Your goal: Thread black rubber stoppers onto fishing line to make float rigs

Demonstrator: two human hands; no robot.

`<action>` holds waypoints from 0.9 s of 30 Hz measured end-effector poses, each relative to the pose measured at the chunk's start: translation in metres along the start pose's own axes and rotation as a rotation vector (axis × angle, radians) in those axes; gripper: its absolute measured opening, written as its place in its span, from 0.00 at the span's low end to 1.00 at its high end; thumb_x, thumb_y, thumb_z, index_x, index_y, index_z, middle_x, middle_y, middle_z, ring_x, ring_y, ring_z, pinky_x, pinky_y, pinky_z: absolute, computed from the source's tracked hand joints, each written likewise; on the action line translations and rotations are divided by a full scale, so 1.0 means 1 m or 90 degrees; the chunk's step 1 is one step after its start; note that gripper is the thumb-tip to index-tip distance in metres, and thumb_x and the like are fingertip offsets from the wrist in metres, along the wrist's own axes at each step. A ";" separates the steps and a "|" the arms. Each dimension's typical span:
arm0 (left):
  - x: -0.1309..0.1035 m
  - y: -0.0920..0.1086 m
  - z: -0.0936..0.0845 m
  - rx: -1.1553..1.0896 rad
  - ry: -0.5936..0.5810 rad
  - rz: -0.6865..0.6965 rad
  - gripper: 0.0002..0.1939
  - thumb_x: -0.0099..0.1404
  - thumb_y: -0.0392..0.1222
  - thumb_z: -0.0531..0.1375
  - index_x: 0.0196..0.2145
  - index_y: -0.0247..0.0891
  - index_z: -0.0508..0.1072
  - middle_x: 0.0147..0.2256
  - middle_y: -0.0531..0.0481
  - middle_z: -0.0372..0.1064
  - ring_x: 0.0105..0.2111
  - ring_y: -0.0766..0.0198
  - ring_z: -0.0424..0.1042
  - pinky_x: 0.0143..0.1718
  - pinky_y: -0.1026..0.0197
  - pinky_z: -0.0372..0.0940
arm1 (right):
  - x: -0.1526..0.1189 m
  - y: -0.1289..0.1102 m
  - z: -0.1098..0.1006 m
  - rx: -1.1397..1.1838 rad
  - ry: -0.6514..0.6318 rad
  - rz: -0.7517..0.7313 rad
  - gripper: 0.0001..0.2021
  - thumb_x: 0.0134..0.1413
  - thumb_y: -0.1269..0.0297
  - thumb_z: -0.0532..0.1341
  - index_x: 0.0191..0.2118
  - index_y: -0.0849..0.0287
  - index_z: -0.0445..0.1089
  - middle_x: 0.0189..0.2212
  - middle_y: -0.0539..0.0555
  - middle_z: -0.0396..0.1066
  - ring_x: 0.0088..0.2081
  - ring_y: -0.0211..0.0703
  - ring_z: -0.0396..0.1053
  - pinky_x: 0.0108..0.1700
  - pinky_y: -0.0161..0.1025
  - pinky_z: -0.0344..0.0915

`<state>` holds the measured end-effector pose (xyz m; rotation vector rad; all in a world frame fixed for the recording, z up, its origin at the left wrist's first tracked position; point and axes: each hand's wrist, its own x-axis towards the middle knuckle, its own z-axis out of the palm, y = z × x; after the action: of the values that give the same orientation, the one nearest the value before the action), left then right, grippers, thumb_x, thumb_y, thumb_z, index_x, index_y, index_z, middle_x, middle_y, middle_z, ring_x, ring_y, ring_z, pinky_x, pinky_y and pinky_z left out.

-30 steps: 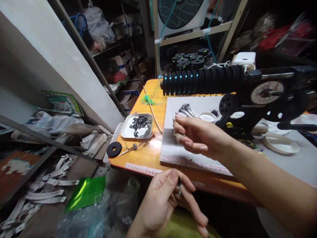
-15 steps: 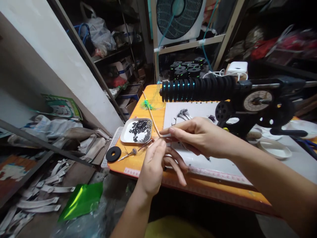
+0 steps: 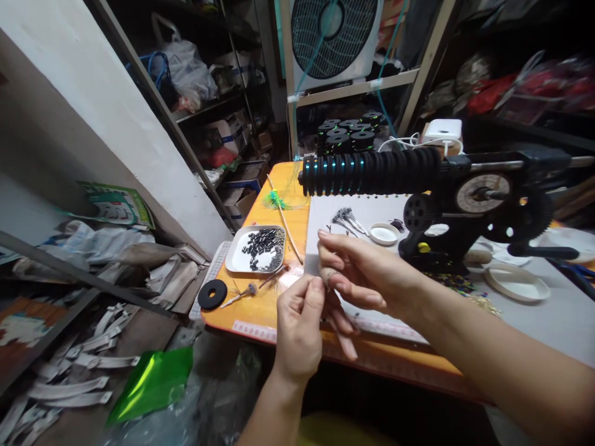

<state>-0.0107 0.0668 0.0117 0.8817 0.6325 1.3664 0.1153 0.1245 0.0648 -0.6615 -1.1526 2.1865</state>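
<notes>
My left hand (image 3: 300, 331) is over the table's front edge. Its thumb and index finger are pinched together, and what they hold is too fine to make out; the other fingers stretch out to the right. My right hand (image 3: 367, 266) hovers just above and right of that pinch, its fingers loosely bent and apart, with nothing plain in them. A thin pale stick (image 3: 290, 232) lies on the table beyond the hands, with a yellow-green thread bundle (image 3: 275, 199) at its far part. Left of them is a white tray (image 3: 228, 260) of small black tubes and metal bits.
A black hand-cranked winding machine (image 3: 465, 198) carries a row of black spools (image 3: 372, 170). A black foam ring (image 3: 204, 297) and a grey-headed bundle (image 3: 239, 294) lie at the table's left corner. Shallow dishes (image 3: 515, 291) and another grey bundle (image 3: 348, 222) rest on the white board.
My right hand has drawn back from the left fingertips and its fingers have spread. My left hand has shifted slightly right and down, still pinched.
</notes>
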 end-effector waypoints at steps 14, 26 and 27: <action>-0.042 -0.013 0.000 -0.257 -0.075 -0.130 0.21 0.77 0.43 0.45 0.34 0.33 0.73 0.22 0.48 0.79 0.19 0.63 0.79 0.12 0.74 0.65 | -0.001 0.002 0.002 0.061 0.040 0.000 0.23 0.66 0.52 0.53 0.21 0.59 0.56 0.12 0.43 0.61 0.07 0.22 0.42 0.09 0.20 0.40; -0.058 -0.013 -0.006 -0.255 -0.038 -0.140 0.19 0.75 0.42 0.51 0.35 0.29 0.77 0.23 0.43 0.80 0.23 0.60 0.81 0.18 0.71 0.70 | -0.002 0.004 -0.001 0.036 0.034 0.015 0.23 0.67 0.51 0.52 0.23 0.59 0.58 0.13 0.44 0.62 0.07 0.22 0.44 0.09 0.20 0.39; -0.059 -0.015 -0.007 -0.262 -0.039 -0.133 0.19 0.75 0.42 0.51 0.35 0.29 0.77 0.23 0.43 0.80 0.22 0.60 0.81 0.17 0.71 0.70 | -0.002 0.004 -0.001 0.035 0.035 0.014 0.23 0.67 0.51 0.53 0.23 0.59 0.58 0.13 0.44 0.62 0.07 0.22 0.44 0.09 0.20 0.39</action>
<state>-0.0154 0.0101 -0.0112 0.5082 0.3639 1.2165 0.1158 0.1216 0.0611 -0.7094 -1.0586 2.1969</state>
